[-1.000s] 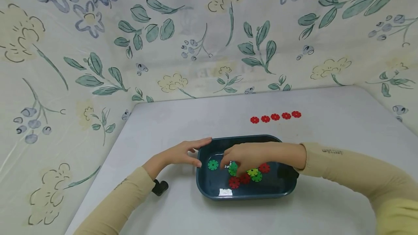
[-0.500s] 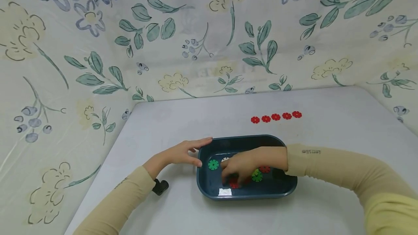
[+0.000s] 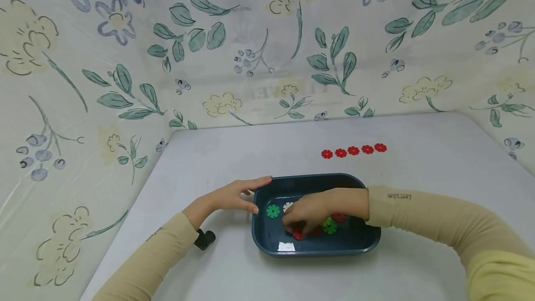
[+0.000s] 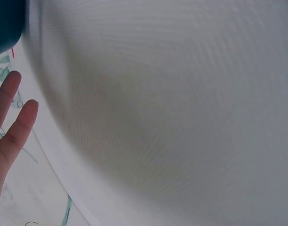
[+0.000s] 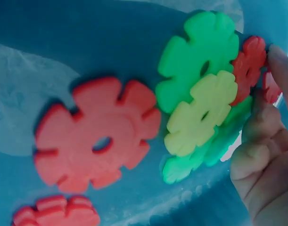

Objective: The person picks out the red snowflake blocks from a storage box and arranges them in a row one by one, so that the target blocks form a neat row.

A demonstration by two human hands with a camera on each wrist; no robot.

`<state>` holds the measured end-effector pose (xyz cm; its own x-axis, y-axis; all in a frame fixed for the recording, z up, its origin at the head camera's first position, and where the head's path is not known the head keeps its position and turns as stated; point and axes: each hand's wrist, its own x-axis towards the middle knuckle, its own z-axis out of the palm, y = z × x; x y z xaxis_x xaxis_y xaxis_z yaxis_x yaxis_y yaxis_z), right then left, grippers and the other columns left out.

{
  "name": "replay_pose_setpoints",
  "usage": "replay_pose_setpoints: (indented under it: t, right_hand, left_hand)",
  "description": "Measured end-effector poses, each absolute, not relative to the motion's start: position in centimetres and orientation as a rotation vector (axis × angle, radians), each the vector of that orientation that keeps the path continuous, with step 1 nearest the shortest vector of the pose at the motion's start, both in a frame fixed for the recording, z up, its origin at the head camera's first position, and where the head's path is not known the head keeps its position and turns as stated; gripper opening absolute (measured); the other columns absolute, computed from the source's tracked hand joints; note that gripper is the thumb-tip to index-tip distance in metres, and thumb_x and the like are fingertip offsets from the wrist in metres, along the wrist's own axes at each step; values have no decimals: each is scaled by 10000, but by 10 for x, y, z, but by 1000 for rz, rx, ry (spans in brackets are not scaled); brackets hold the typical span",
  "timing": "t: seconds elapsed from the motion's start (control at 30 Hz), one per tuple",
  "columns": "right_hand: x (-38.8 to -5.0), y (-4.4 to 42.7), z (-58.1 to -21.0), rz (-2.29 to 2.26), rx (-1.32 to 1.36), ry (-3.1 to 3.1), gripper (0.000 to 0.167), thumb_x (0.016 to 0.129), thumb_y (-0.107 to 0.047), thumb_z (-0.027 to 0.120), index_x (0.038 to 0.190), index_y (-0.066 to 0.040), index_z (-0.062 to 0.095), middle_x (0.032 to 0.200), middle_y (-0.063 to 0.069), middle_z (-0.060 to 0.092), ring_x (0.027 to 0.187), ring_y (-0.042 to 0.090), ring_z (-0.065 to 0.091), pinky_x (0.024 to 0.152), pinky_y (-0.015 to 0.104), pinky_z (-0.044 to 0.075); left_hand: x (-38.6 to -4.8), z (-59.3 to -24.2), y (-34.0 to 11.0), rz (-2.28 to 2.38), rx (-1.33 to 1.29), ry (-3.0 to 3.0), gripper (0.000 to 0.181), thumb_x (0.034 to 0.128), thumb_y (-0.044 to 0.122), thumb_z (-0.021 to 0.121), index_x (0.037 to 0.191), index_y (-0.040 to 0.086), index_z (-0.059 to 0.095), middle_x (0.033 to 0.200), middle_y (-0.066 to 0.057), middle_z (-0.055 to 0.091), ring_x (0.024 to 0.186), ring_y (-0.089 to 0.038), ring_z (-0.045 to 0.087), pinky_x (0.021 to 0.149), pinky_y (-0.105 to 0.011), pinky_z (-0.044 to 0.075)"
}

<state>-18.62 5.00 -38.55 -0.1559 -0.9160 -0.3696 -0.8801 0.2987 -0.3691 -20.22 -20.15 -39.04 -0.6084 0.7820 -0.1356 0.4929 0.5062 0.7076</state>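
A dark blue tray (image 3: 273, 238) holds several flower-shaped plastic discs with notched edges. My right hand (image 3: 311, 210) reaches down inside it, thumb and fingertips pinching a red notched disc (image 3: 297, 233) close to the tray floor. The right wrist view shows a yellow disc (image 5: 200, 115) overlapping green ones, with a larger-looking red disc (image 5: 129, 125) nearby. A green disc (image 3: 273, 211) lies apart toward the tray's left end, beside a partly covered white disc (image 3: 287, 206). My left hand (image 3: 230, 196), fingers extended, touches the tray's left rim.
Behind the tray, several red discs (image 3: 353, 151) form a row on the white table (image 3: 234, 152). A floral-patterned cloth (image 3: 259, 59) stands around the table's back and sides. A small black object (image 3: 205, 239) is by my left wrist.
My right hand has lowered slightly toward the near side of the tray, and its fingers have come onto the red disc there. The left hand has stayed at the rim.
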Motion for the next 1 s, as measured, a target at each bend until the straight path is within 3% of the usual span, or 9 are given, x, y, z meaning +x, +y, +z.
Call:
replay_pose_setpoints:
  t: [0.37, 0.57, 0.77, 1.0]
  right_hand:
    - [-188, 51, -385, -311, -1406, 2013, 211, 815, -161, 692, 1001, -177, 594, 883, -86, 602, 716, -4, 525, 673, 103, 460]
    - [-190, 52, -382, -397, -1356, 1929, 213, 839, -97, 644, 1038, -159, 599, 900, -92, 569, 760, -3, 497, 685, 137, 473]
    - [-194, 56, -370, -548, -1260, 1895, 276, 821, -51, 609, 1073, -162, 594, 853, -101, 550, 648, 17, 511, 607, 192, 503]
    - [-205, 66, -339, -707, -1259, 1874, 324, 815, -40, 592, 1138, -58, 565, 819, -47, 538, 602, 49, 497, 588, 198, 483]
  left_hand:
    - [-202, -389, -202, 883, 1047, 2315, 793, 813, 294, 689, 1453, 126, 252, 1511, -46, 227, 1351, -264, 287, 946, -460, 407]
    - [-202, -389, -202, 886, 1056, 2308, 797, 813, 334, 682, 1453, 129, 254, 1510, -50, 230, 1346, -266, 298, 943, -461, 412]
    - [-202, -390, -202, 887, 1073, 2301, 812, 814, 390, 666, 1449, 100, 252, 1508, -62, 234, 1335, -280, 314, 935, -463, 419]
    - [-201, -388, -201, 888, 1039, 2301, 793, 818, 323, 677, 1455, 129, 247, 1508, -55, 234, 1338, -275, 309, 941, -468, 412]
